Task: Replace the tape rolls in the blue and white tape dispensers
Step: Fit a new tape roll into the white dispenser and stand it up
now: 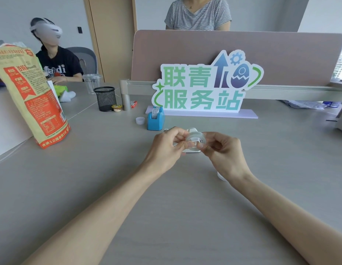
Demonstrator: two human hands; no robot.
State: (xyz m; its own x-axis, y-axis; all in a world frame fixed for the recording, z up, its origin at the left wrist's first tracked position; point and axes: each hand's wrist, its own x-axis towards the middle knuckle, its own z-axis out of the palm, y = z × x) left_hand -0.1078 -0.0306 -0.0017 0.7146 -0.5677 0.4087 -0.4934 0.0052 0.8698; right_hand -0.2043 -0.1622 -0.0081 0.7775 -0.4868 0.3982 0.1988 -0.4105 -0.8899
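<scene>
— Both hands on it? 
— Yes: left hand (167, 145) and right hand (221, 150) pinch one clear tape roll (194, 139) between their fingertips, above the grey table (90, 178).
— Dispensers?
— White dispenser (192, 130) just behind the hands, mostly hidden; blue dispenser (155, 119) beyond the left hand, roll loaded.

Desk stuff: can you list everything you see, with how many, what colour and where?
tape roll: 1, clear, held in both hands
white dispenser: 1, behind the hands, mostly hidden
blue dispenser: 1, before the sign
sign: 1, green and blue, centre back
mesh cup: 1, black, back left
snack bag: 1, orange and tan, left
small cap: 1, white, left of blue dispenser
left hand: 1, gripping roll
right hand: 1, gripping roll
</scene>
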